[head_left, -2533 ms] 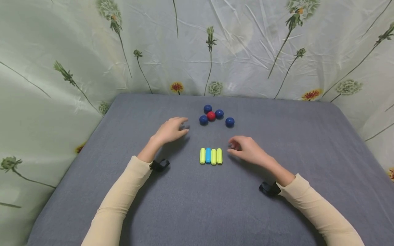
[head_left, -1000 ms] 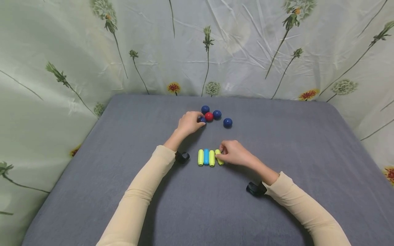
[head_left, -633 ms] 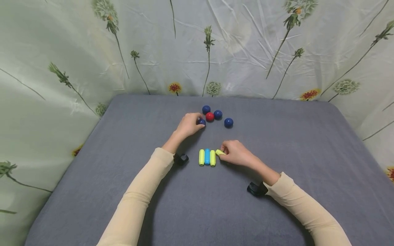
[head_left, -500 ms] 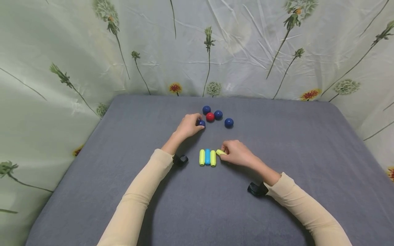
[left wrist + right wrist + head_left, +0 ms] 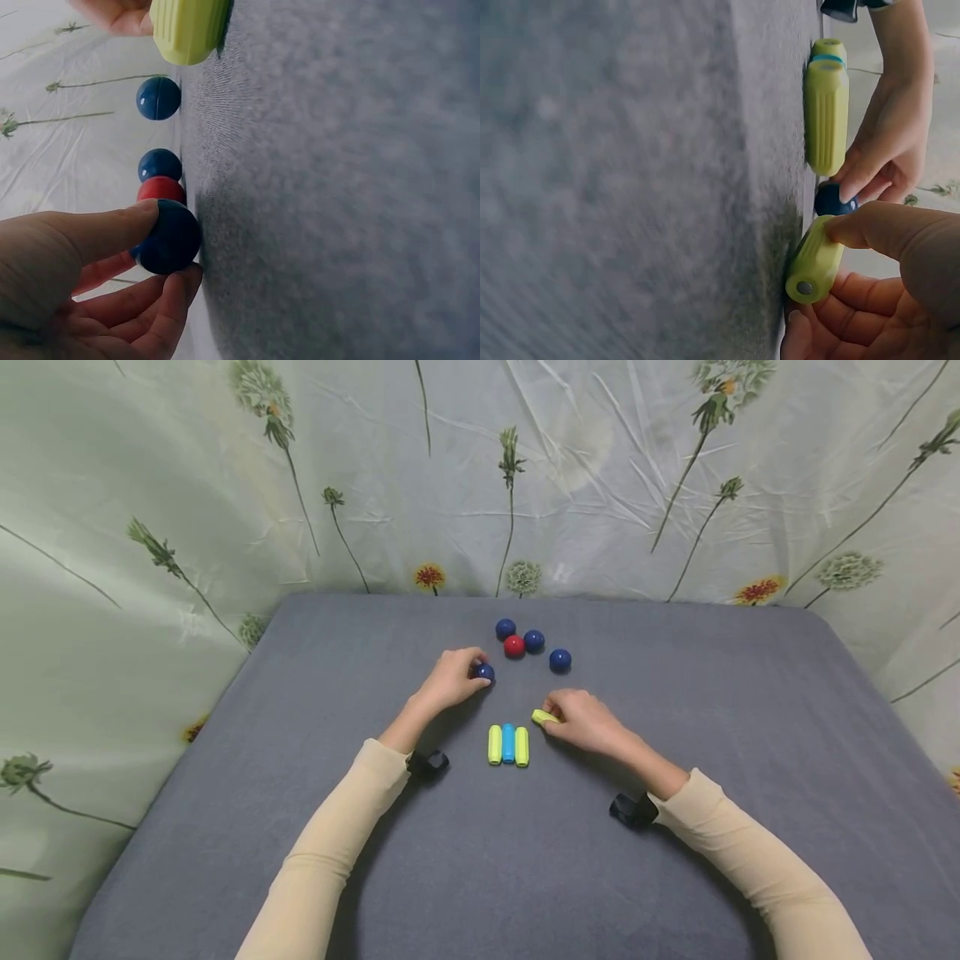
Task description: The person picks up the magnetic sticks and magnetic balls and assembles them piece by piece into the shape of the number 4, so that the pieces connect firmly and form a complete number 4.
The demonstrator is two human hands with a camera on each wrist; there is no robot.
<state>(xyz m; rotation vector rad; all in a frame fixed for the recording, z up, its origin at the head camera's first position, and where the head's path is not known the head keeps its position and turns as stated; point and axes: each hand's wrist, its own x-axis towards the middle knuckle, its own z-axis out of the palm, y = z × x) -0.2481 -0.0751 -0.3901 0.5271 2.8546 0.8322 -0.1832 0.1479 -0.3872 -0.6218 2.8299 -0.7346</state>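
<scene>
Blue ball (image 5: 484, 672), near left of the red ball (image 5: 514, 647), pinched between thumb and fingers of the left hand (image 5: 450, 678); yellow stick (image 5: 543, 717) pinched likewise by the right hand (image 5: 588, 720); both forearms (image 5: 326, 847) slant inward.

Creased, satiny dandelion-print fabric (image 5: 450, 485) walled in the grey cloth-covered, round-cornered desk (image 5: 720, 693); light left a pale sheen on its left side.

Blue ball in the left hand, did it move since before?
Yes. In the head view, the blue ball in the left hand has moved left and down the picture, away from the red ball.
</scene>
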